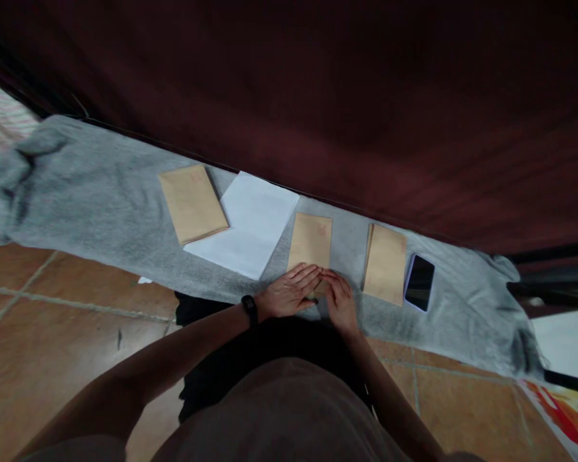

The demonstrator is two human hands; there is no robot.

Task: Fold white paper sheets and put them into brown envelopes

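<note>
A brown envelope (pixel 311 240) lies on the grey cloth (pixel 101 199) right in front of me. My left hand (pixel 289 292), with a black band on the wrist, rests flat on its near end with the fingers stretched out. My right hand (pixel 340 301) presses on the same end beside it, fingers extended and touching the left fingertips. Neither hand lifts anything. The envelope's near edge is hidden under my hands.
A stack of brown envelopes (pixel 192 202) lies to the left, overlapping white paper sheets (pixel 253 224). Another brown envelope pile (pixel 386 263) lies to the right, next to a dark phone (pixel 419 282). A dark red curtain (pixel 366 96) hangs behind. The floor is brown tile (pixel 52 333).
</note>
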